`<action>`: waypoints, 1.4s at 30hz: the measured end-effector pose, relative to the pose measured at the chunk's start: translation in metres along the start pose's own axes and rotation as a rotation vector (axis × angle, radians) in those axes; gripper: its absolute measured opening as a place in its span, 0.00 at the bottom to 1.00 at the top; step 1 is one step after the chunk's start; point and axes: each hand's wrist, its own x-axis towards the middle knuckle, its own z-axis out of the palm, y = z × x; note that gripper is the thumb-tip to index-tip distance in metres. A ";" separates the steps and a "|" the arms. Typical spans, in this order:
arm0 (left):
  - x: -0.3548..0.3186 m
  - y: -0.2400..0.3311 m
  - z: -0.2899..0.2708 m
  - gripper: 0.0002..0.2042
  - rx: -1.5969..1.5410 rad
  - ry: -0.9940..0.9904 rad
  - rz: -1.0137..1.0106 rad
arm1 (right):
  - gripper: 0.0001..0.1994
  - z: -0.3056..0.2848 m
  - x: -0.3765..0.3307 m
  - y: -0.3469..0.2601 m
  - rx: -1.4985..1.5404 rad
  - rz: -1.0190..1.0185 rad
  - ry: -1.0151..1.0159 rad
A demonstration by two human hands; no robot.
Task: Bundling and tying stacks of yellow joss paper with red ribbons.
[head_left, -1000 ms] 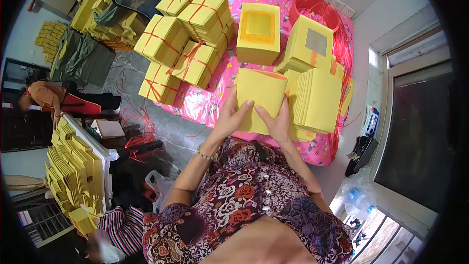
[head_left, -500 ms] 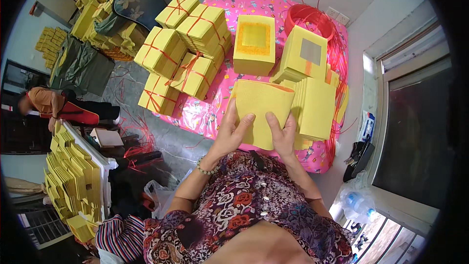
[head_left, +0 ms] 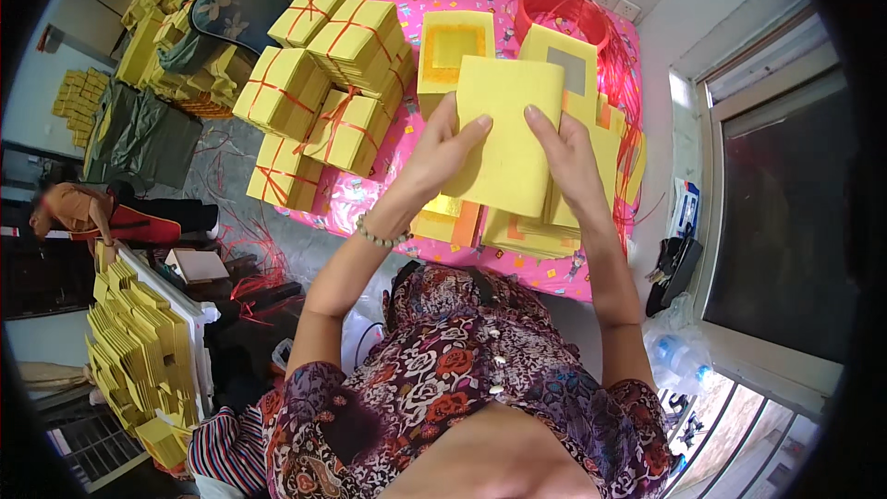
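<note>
A folded wad of yellow paper (head_left: pixel 510 152) is held up between my two hands over the near side of the pink-covered table (head_left: pixel 374 208). My left hand (head_left: pixel 442 152) grips its left edge, thumb on the front face. On the right edge, my right hand (head_left: pixel 571 159) holds it the same way. Below and behind it lie loose yellow papers with orange patches (head_left: pixel 443 222), partly hidden. Farther back stand a yellow paper stack with an orange-bordered square (head_left: pixel 459 42) and another stack with a grey square (head_left: pixel 573 65).
Yellow paper bundles tied with red string (head_left: pixel 282 92) are piled at the table's left. A red basin (head_left: pixel 565 14) of red strings stands at the back right. Two other people are at the left, near a white table (head_left: pixel 176 296) heaped with yellow paper. A window (head_left: pixel 785 194) is at right.
Both hands have raised the paper wad away from me. It now covers part of the stacks behind, and the orange-patched papers show beneath it.
</note>
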 end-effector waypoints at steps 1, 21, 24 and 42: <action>0.006 0.000 0.001 0.19 -0.001 -0.007 -0.004 | 0.18 -0.004 0.005 0.001 0.011 -0.018 0.009; 0.015 0.007 0.035 0.23 0.033 -0.112 0.084 | 0.13 -0.052 0.011 -0.009 0.023 -0.164 0.096; 0.011 0.011 0.039 0.23 0.057 -0.151 0.083 | 0.12 -0.057 0.009 -0.014 0.031 -0.258 0.171; 0.042 0.013 0.069 0.21 -0.007 -0.163 0.039 | 0.18 -0.104 -0.001 -0.031 -0.150 0.038 -0.009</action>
